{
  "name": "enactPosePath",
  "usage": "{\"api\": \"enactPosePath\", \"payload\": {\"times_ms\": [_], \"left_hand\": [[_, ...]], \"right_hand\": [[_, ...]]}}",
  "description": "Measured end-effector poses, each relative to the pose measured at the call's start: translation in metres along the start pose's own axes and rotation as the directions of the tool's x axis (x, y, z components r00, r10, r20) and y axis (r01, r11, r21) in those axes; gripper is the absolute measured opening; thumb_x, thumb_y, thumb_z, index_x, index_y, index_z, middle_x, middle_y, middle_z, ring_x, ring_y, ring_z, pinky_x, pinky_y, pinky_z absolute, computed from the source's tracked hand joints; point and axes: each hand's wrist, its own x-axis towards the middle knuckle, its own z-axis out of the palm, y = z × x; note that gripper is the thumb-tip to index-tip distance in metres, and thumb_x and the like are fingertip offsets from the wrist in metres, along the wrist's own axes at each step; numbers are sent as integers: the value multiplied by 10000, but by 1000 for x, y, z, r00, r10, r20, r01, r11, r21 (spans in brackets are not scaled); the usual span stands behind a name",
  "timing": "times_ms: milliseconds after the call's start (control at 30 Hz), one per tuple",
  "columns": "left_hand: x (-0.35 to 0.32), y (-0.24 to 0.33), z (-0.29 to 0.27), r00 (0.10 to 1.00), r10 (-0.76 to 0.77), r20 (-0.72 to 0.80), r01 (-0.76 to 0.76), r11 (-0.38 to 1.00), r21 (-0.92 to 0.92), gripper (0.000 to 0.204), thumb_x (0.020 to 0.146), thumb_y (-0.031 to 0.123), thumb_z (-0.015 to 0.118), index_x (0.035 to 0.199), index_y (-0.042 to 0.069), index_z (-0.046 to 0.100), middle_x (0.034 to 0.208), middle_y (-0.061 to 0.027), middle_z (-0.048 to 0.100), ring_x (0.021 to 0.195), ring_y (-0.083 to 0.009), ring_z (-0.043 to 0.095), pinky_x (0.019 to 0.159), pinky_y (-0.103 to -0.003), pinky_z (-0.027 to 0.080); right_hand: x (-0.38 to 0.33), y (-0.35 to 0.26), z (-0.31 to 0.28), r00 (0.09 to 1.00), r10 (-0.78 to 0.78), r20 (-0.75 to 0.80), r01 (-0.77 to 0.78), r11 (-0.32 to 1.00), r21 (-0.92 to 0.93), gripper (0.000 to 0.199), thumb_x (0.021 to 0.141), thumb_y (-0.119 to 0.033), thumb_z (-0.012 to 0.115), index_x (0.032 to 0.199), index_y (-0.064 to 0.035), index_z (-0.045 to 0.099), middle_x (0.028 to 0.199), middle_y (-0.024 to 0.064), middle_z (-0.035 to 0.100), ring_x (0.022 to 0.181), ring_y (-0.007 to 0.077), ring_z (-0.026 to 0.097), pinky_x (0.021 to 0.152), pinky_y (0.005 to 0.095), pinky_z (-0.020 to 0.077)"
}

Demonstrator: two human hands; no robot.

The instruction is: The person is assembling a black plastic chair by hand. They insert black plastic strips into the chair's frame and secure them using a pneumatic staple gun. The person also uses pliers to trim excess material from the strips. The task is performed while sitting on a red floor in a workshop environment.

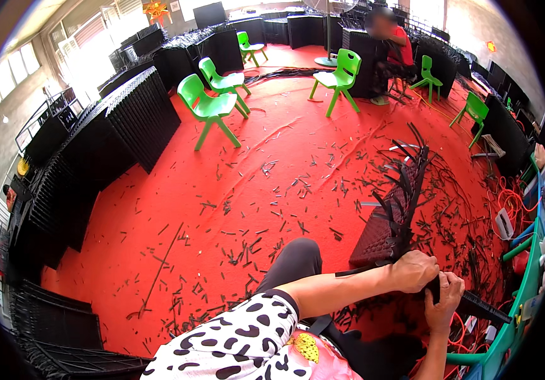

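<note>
My left hand reaches across my body to the right, its fingers curled closed at the near end of a dark maroon woven panel. Loose black strips stick up along the panel's edge and run down to this hand. Close beside it, my right hand is closed around a black object. A long black piece with a ribbed edge extends from there to the right; whether it belongs to the held object, I cannot tell. Both sets of fingers partly hide what they grip.
Black strip scraps litter the red floor. Stacked black panels line the left side. Several green chairs stand farther off, and a person in red sits at the back. A green-framed table and orange cords are at right.
</note>
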Motion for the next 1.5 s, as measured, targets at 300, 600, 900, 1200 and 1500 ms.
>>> {"api": "enactPosePath", "payload": {"times_ms": [300, 600, 900, 1200, 1500], "left_hand": [[1, 2, -1, 1000, -5, 3, 5, 1000, -15, 130, 764, 144, 560, 771, 15, 570, 764, -136, 561, 683, -301, 601, 621, -403, 474], [-1, 3, 1, 1000, -4, 1, 4, 1000, -3, 134, 744, 147, 586, 775, 17, 571, 756, -132, 554, 671, -294, 598, 609, -388, 475], [-2, 4, 1, 1000, -22, 0, 22, 1000, 0, 135, 739, 144, 591, 789, 19, 580, 759, -127, 562, 689, -295, 608, 615, -392, 480], [-1, 6, 5, 998, -31, -58, 30, 999, -21, 145, 761, 147, 579, 830, 19, 576, 784, -127, 554, 708, -309, 608, 620, -408, 475], [-9, 6, 2, 991, -51, -126, 54, 998, 21, 130, 764, 162, 571, 809, 41, 574, 761, -119, 550, 703, -305, 611, 619, -411, 472]], "right_hand": [[-1, -4, 11, 999, -17, -44, 15, 999, -51, 434, 703, -70, 647, 1121, -41, 536, 1066, 148, 508, 1003, 351, 495, 929, 533, 349], [-3, -6, 14, 991, -89, -103, 80, 993, -89, 404, 733, -54, 623, 1127, -31, 536, 1067, 154, 506, 997, 345, 502, 922, 549, 352], [2, -14, 7, 996, -41, -78, 37, 998, -48, 441, 692, -39, 653, 1126, -36, 574, 1045, 140, 510, 964, 343, 495, 873, 489, 374], [2, -11, 8, 995, -29, -98, 26, 999, -37, 386, 696, -52, 665, 1073, -35, 583, 1029, 132, 514, 955, 339, 486, 874, 482, 365], [3, -16, 11, 992, -26, -121, 24, 1000, -17, 385, 692, -67, 673, 1063, -33, 581, 1021, 129, 507, 939, 343, 474, 872, 485, 356]]}}
